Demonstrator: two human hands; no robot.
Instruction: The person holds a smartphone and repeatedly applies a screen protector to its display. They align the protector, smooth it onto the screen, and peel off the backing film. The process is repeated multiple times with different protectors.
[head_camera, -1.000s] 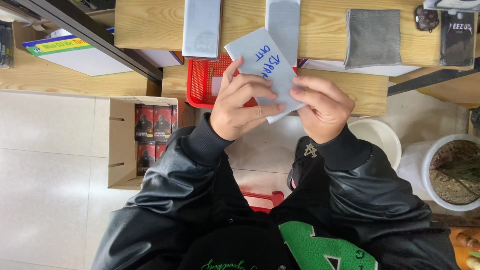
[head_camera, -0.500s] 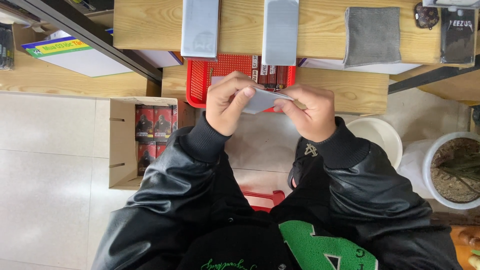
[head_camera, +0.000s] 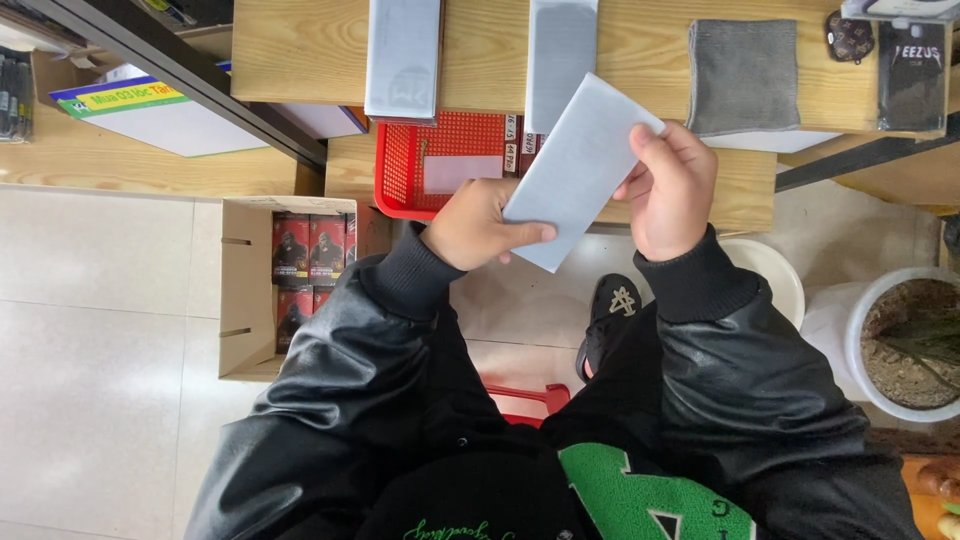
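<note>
My left hand pinches near corner of pale grey packet; right hand grips far edge, holding it flat, tilted for inspection above red basket.

The flat envelope is pale grey-blue and plain on the side shown. The basket behind it is bright red with a fine grid of holes. The counter is light yellowish wood; a cloth on it is mid grey. The sleeves are glossy black, and the chest carries a green patch, possibly a letter. The floor tiles are off-white.
</note>
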